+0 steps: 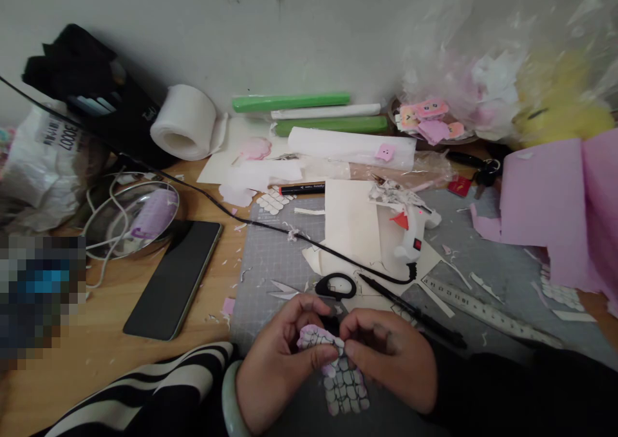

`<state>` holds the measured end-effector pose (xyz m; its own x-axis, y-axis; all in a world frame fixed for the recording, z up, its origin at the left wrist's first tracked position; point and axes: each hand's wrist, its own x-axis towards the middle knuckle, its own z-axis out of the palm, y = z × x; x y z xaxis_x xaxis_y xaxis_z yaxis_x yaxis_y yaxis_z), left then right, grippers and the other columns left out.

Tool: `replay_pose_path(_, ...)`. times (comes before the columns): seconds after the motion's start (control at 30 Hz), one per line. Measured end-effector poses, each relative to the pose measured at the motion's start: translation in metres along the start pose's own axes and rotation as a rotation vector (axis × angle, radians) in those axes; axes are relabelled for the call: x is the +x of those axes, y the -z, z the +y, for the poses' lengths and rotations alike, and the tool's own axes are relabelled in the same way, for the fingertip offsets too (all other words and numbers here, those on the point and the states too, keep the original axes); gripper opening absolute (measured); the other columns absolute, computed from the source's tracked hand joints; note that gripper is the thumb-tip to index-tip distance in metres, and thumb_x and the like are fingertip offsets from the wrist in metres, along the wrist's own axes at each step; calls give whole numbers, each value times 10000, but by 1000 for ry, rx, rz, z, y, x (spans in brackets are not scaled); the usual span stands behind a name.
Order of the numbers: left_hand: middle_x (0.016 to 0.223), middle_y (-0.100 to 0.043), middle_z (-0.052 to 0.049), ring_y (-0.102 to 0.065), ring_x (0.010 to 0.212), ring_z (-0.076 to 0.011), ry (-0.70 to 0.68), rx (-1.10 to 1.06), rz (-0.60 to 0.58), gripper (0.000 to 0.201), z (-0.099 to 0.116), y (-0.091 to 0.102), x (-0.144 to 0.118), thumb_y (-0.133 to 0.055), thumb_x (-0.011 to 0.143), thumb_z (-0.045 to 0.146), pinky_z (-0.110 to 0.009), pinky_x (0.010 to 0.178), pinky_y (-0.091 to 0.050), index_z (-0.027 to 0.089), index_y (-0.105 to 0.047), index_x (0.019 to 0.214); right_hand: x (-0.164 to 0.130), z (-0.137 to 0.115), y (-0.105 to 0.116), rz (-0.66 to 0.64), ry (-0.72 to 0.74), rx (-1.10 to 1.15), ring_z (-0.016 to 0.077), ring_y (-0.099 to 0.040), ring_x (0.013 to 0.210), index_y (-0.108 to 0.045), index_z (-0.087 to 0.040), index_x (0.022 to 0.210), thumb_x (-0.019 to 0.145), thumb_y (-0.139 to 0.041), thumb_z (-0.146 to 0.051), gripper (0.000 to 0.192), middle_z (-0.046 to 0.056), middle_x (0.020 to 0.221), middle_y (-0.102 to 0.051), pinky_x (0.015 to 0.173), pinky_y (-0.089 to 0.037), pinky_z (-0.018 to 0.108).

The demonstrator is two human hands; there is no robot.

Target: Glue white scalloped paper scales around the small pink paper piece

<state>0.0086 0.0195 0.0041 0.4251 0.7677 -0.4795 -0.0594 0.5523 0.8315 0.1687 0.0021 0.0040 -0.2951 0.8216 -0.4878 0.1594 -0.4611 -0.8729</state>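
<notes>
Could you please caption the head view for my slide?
Both hands pinch a scaled paper piece above a cutting mat.

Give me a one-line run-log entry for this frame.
left hand: pinching scale-patterned paper piece | right hand: pinching same piece | nearby: scissors, glue gun, ruler, phone | surface: cutting mat

Soft even light, blurred warped edges

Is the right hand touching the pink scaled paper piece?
Touching. The head view shows the right hand pinching the pink scaled paper piece at its top edge.
</notes>
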Motion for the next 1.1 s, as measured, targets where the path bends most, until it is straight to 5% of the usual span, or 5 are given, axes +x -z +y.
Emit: replay_pose_path(1.1, 649, -500, 52, -424, 596, -104, -11, 45, -27, 283, -5, 3, -1, -645, 689, 215, -223, 563, -322, 201, -461, 903, 2, 1, 2, -36, -61, 116, 46, -389, 401, -543, -141, 677, 661, -533, -248, 109, -43, 511, -466, 363, -321, 163)
